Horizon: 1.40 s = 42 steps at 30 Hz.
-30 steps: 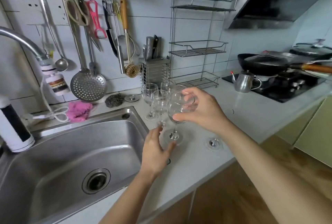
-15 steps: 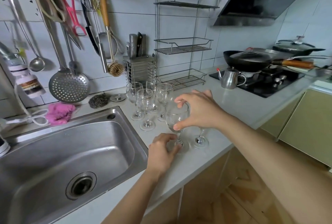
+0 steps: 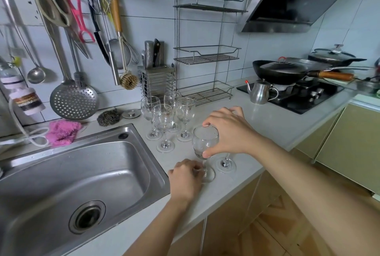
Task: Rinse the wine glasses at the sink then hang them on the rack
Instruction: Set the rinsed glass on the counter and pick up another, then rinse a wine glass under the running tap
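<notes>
Left hand (image 3: 186,179) just right of the sink (image 3: 115,165), fingers pinching the stem of the wine glass (image 3: 204,140) low down, foot on or barely off the worktop (image 3: 257,124). Right hand (image 3: 230,132) wraps the bowl, thumb low, fingertips at the rim. Thin glass: light, brittle, likely slick once wet, so carry by the stem and keep the bowl grip gentle. Second glass (image 3: 225,164) just beside; four more (image 3: 164,120) by the sink's far right corner, wire rack (image 3: 205,56) beyond.

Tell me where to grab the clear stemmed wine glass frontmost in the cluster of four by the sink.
Pinch the clear stemmed wine glass by its bare stem, reaching from the front counter edge: it stands upright, with three other glasses crowding behind.
</notes>
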Available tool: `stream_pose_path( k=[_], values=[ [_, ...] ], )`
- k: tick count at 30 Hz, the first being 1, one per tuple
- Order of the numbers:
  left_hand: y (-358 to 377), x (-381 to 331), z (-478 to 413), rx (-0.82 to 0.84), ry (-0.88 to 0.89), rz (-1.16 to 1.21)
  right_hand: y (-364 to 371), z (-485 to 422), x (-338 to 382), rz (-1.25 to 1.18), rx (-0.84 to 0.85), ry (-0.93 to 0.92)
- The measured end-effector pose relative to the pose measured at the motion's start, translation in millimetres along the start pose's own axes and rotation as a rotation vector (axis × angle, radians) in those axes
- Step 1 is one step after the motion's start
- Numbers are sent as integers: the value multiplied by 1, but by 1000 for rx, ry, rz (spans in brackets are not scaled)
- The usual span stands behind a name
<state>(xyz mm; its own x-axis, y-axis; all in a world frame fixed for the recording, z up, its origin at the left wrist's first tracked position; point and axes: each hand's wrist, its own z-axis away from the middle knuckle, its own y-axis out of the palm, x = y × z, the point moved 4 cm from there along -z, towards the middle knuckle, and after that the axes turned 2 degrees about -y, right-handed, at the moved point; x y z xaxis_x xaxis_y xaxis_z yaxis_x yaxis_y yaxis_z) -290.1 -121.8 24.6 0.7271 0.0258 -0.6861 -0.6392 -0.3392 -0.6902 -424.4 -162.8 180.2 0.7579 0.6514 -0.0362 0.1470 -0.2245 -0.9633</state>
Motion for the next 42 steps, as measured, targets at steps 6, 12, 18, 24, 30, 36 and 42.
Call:
stream_pose_path(
  k=[6,12,18,24,30,36,42],
  values=[
    [2,-8,-2,4,-6,-60,0,3,-8,-6,13,11],
    [-4,-1,-4,27,62,-4,-3,0,-9,-97,-39,28],
    [-69,61,-22,-60,115,-11,-16,-49,25,-219,-210,-11],
    [-141,159,-35,-61,-102,-133,8,-119,66,-198,-121,75],
    [-137,206,-25,-27,-235,-73,39,-156,79,115,-32,200],
    [-128,207,-25,106,-171,-60,44,-160,78,86,-56,252],
    [-144,198,-26,-44,-175,128,22,-153,116,20,-160,127]
  ],
)
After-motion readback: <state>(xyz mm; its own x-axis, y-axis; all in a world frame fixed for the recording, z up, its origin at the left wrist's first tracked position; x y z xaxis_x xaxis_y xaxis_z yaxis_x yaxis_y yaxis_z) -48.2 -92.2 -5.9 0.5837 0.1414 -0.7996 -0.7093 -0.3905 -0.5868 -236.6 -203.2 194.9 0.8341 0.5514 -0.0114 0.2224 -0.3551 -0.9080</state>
